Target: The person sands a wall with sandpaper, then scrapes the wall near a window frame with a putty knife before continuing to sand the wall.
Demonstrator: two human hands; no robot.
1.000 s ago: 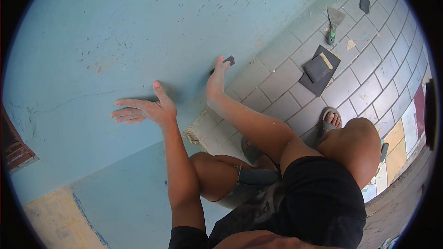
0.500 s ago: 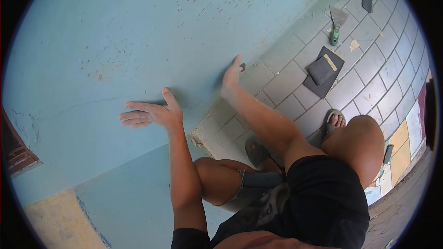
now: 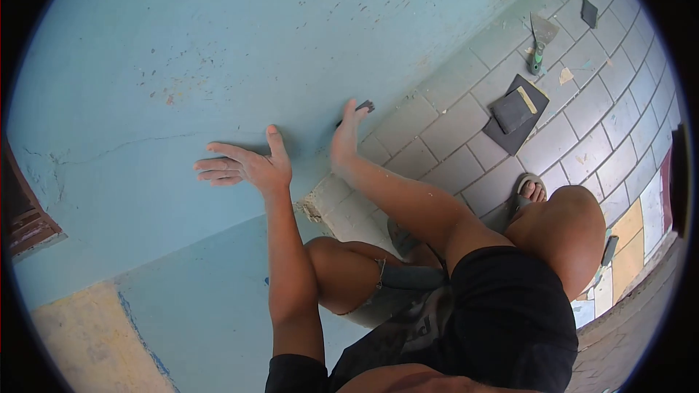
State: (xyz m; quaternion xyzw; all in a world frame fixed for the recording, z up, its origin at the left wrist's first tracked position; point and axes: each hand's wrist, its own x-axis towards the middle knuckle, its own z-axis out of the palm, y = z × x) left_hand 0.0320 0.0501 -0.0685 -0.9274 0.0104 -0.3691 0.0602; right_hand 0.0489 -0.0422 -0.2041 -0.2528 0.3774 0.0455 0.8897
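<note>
My left hand (image 3: 247, 166) rests against the light blue wall (image 3: 240, 87), fingers spread and thumb up, with nothing in it. To its right, low on the same wall near the floor, my right hand (image 3: 347, 135) presses a piece of black sandpaper (image 3: 367, 107) to the surface. Only dark edges of that piece show past the thumb and fingers; the hand hides the rest. Pale dust coats both hands. Chipped spots mark the paint above them, and a thin crack runs to the left of my left hand.
On the grey tiled floor (image 3: 557, 135) to the right lie a dark sheet (image 3: 515, 137) with a folded dark piece (image 3: 512, 113) on it, a green-handled scraper (image 3: 537, 54), a small dark block (image 3: 589, 13) and paint flakes. A broken wall corner (image 3: 312, 207) is near my knees.
My right hand, with the sandpaper, has shifted a little left and down along the wall. My left hand stays nearly in place; the view has tilted slightly.
</note>
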